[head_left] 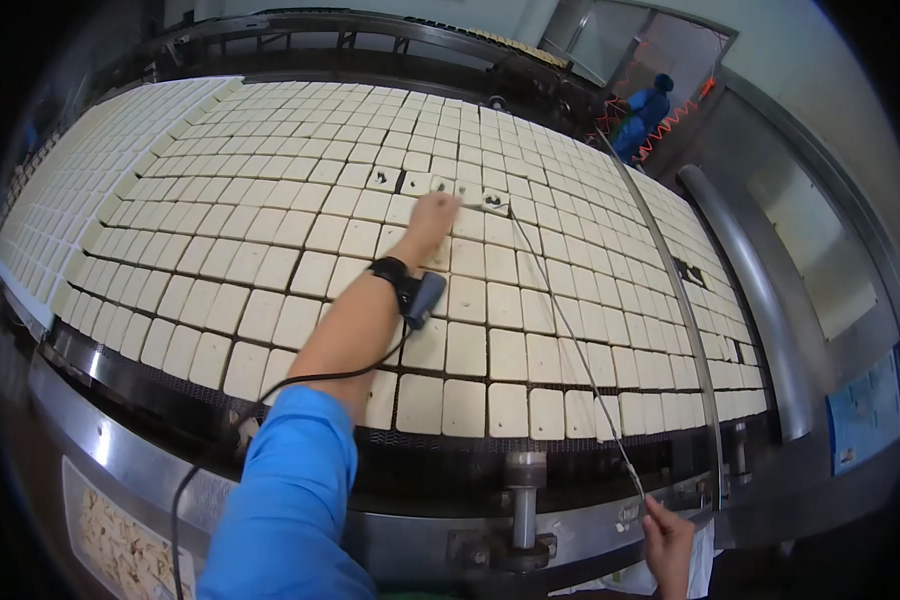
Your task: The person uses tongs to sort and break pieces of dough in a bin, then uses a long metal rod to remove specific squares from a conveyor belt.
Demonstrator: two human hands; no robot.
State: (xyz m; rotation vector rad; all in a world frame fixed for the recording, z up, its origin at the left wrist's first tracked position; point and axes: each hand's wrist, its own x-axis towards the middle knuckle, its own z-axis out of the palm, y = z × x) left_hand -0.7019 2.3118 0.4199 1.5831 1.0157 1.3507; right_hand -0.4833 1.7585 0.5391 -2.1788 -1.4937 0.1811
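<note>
found the fingers of the left hand resting on a row of marked blocks, far out on the belt. blurred there, so could not tell whether laid flat or pinching one block. judged the arm stretched full length simply because that row lay well away from the near edge.

noted dark spots on those few blocks only, set among the plain white blocks packed edge to edge all round them. could not make out what the spots were.

saw the right hand low at the near edge, closed round the near end of a thin rod. followed the rod slanting up across the belt to a marked block just beside the left fingertips. held by its very end, probably for reach. lost its tip in the blur.

further back along the left arm, noted a black wrist band carrying a grey device, with a cable trailing down past the blue sleeve and over the steel rim. lost its lower end at the frame's edge.

beyond, made out a rail crossing the belt lengthwise and a person in blue well apart at the far end, too small to read. found the right hand cut off at the bottom edge.
</note>
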